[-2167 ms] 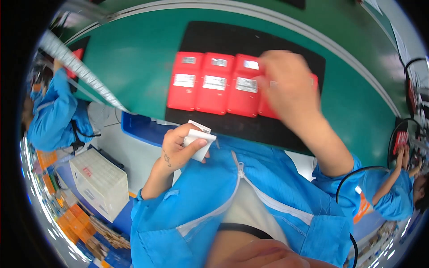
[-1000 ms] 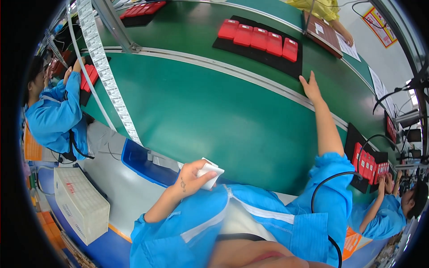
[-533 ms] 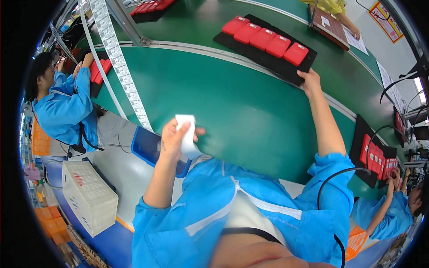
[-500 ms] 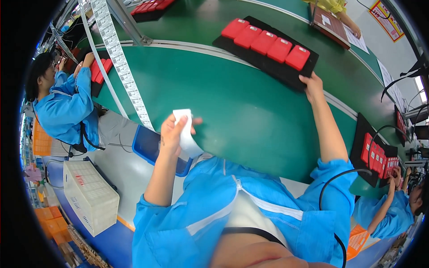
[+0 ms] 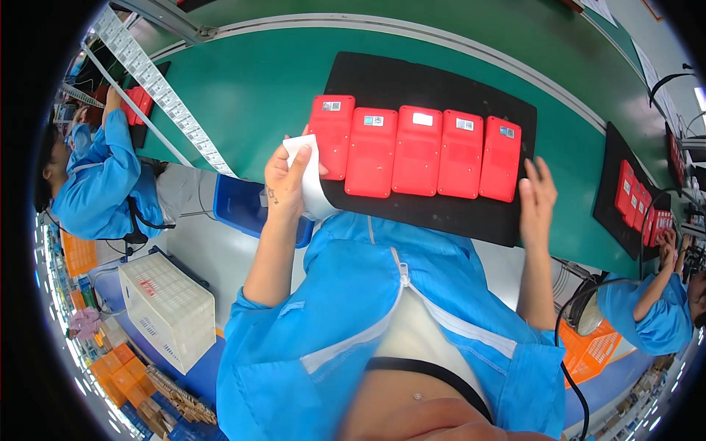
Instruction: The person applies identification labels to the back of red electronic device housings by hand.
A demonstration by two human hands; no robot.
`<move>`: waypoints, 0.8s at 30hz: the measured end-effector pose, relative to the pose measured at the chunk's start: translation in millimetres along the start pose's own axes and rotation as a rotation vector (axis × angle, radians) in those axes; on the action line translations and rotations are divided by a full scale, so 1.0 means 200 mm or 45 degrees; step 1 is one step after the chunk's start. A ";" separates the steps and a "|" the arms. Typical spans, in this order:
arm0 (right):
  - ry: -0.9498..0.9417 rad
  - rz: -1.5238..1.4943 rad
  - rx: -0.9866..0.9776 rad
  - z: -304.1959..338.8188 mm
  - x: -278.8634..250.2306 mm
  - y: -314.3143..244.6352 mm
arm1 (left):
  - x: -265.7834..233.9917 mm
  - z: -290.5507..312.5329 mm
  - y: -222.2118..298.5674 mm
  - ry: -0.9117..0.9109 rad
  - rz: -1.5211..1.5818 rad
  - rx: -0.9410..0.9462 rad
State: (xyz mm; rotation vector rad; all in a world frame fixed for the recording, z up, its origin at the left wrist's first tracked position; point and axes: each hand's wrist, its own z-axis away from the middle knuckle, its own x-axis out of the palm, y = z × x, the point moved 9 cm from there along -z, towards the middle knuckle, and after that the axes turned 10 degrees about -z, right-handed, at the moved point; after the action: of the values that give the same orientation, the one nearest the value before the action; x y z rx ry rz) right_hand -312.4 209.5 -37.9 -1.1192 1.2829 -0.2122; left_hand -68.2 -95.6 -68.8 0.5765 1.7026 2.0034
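Note:
My left hand (image 5: 285,176) pinches a white paper strip (image 5: 312,184) that hangs down toward my lap, at the left edge of a black mat (image 5: 434,81). On the mat stands a row of several flat red plastic cases (image 5: 417,158), side by side, with screw holes and small labels near their far ends. The leftmost red case (image 5: 332,140) is right beside my left fingers. Just off the mat's right edge, my right hand (image 5: 539,198) is open with fingers apart and holds nothing.
A long label strip (image 5: 158,88) slants down at the left to the green table (image 5: 250,81). Below it sits a blue bin (image 5: 239,206). Co-workers in blue sit at both sides, the right one by another black mat (image 5: 614,209) with red cases. A white crate (image 5: 165,309) stands lower left.
The black mat with the red cases has come from the far right to right in front of me. My right hand has let go of it. My left hand still holds the strip.

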 end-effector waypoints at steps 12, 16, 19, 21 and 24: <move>0.093 -0.154 -0.420 0.28 -0.02 -0.32 | 0.08 0.13 0.08 -0.571 -0.301 0.211; 0.223 -0.264 -0.212 0.22 -0.01 -0.26 | 0.07 0.10 0.04 -0.406 -0.388 0.161; 0.327 -0.395 -0.132 0.22 -0.07 -0.20 | 0.06 0.11 0.05 -0.375 -0.318 0.137; 0.328 -0.415 -0.044 0.21 -0.09 -0.17 | 0.05 0.11 0.04 -0.352 -0.320 0.107; 0.248 -0.429 0.048 0.20 -0.12 -0.04 | 0.01 0.11 0.03 -0.309 -0.337 0.121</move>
State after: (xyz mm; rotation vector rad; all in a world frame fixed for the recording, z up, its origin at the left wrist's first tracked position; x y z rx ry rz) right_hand -284.2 242.9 -20.3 -1.3024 1.2473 -0.6066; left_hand -58.2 -76.9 -59.3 0.5670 1.6369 1.6077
